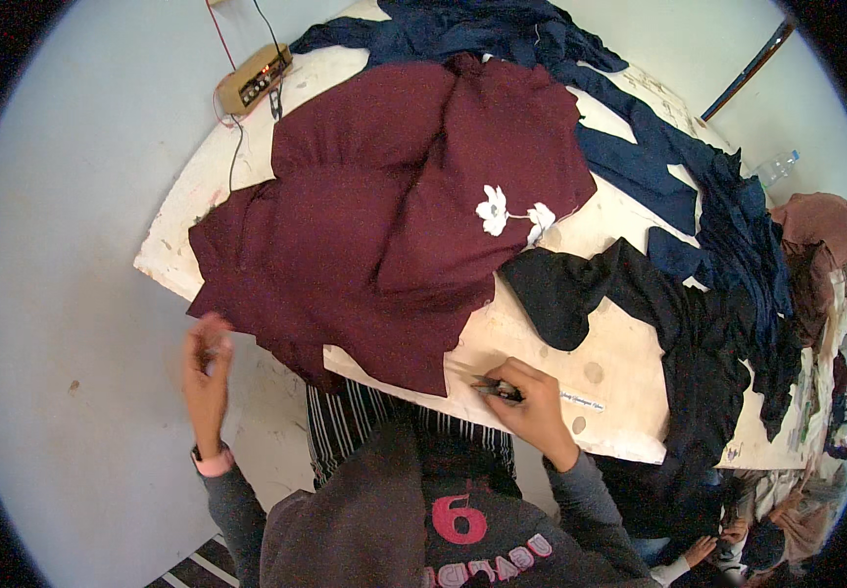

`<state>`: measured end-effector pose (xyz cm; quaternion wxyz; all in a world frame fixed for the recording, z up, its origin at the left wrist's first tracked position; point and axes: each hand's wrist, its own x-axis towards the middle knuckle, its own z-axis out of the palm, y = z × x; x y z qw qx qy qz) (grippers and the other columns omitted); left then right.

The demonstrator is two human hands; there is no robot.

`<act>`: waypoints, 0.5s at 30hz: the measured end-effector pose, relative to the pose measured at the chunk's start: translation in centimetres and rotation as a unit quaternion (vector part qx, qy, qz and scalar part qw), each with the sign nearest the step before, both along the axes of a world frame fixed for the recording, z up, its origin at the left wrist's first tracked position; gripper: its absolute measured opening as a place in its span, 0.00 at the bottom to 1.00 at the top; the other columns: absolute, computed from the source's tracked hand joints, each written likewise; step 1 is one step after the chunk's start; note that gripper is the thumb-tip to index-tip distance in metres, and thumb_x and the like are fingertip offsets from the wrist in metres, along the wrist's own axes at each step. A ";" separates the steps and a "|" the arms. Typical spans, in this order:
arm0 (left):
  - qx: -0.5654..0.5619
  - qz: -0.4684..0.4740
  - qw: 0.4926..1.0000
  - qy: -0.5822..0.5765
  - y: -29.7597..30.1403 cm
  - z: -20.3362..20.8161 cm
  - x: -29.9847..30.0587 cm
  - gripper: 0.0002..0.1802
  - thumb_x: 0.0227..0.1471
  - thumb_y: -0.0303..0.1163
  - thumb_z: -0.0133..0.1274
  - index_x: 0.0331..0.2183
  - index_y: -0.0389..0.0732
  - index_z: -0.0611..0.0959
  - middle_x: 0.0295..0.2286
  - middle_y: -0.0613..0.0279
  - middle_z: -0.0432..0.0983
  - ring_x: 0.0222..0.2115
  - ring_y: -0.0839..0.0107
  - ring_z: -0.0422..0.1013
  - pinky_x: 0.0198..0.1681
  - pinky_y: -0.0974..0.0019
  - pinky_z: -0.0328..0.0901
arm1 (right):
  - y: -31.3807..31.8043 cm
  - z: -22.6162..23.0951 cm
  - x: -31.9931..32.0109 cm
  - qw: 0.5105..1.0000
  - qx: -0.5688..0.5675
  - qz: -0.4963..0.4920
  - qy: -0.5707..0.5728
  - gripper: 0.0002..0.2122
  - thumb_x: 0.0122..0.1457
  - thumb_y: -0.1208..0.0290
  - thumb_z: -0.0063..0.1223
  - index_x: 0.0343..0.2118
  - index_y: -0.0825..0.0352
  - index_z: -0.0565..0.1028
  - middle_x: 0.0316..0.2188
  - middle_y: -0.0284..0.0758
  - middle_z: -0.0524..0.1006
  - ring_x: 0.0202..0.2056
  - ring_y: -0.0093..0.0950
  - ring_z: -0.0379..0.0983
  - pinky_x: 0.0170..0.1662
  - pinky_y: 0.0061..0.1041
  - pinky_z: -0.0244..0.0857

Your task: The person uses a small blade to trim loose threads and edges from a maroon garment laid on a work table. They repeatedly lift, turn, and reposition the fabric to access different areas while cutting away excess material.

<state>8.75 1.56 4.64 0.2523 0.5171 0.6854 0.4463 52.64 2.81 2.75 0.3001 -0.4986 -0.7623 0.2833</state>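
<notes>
A maroon garment piece (345, 225) with gathered seams and white flower embroidery (492, 211) lies spread over the pale table. My right hand (531, 397) is closed around small dark thread snips (497, 388), their tips pointing left beside the garment's near edge. Off the table's left edge, my left hand (208, 353) is raised next to the near left corner of the maroon cloth. Its fingers are smeared by motion, so whether they touch the cloth is unclear.
Black cloth (678, 323) lies to the right, and navy cloth (639, 167) stretches along the far side. A wired tan box (254, 80) sits at the far left edge. A clear bottle (779, 167) stands far right; another person's hands (717, 544) show lower right.
</notes>
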 end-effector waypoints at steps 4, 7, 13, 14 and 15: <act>-0.195 -0.239 0.921 -0.238 -2.8 -1.9 5.0 0.24 0.69 0.47 0.46 0.50 0.35 0.81 0.44 0.60 0.81 0.44 0.73 0.75 0.48 0.67 0.68 | -0.6 -0.8 -3.1 0.996 0.064 0.031 -0.053 0.16 0.44 0.70 0.68 0.38 0.62 0.78 0.39 0.32 0.82 0.32 0.33 0.80 0.34 0.31 0.69; -0.276 -0.398 0.797 -0.360 -3.0 -1.7 10.9 0.31 0.70 0.52 0.40 0.56 0.34 0.76 0.50 0.54 0.78 0.48 0.70 0.74 0.53 0.63 0.69 | -0.2 -1.8 -3.6 0.985 0.122 0.072 -0.096 0.20 0.39 0.72 0.66 0.40 0.62 0.77 0.39 0.29 0.81 0.32 0.28 0.78 0.31 0.29 0.64; -0.154 -0.288 0.778 -0.537 -1.9 -2.2 18.4 0.29 0.68 0.40 0.49 0.63 0.38 0.65 0.56 0.58 0.72 0.54 0.64 0.72 0.58 0.56 0.68 | -1.7 1.1 -2.6 0.978 0.189 0.058 -0.072 0.17 0.39 0.72 0.65 0.37 0.59 0.78 0.30 0.27 0.77 0.25 0.26 0.73 0.28 0.29 0.60; -0.173 -0.250 0.780 -0.548 -1.2 -1.8 19.3 0.29 0.66 0.37 0.51 0.63 0.38 0.65 0.56 0.58 0.72 0.55 0.65 0.71 0.58 0.58 0.67 | -2.1 1.9 -2.6 0.975 0.200 0.063 -0.071 0.17 0.37 0.72 0.64 0.36 0.59 0.79 0.26 0.26 0.76 0.23 0.25 0.72 0.27 0.27 0.58; -0.190 -0.209 0.782 -0.556 -0.4 -1.3 20.0 0.29 0.64 0.33 0.53 0.63 0.38 0.66 0.56 0.59 0.71 0.55 0.65 0.71 0.58 0.60 0.67 | -2.3 2.4 -2.8 0.972 0.212 0.070 -0.067 0.18 0.34 0.73 0.63 0.35 0.59 0.80 0.23 0.25 0.75 0.21 0.25 0.71 0.26 0.26 0.56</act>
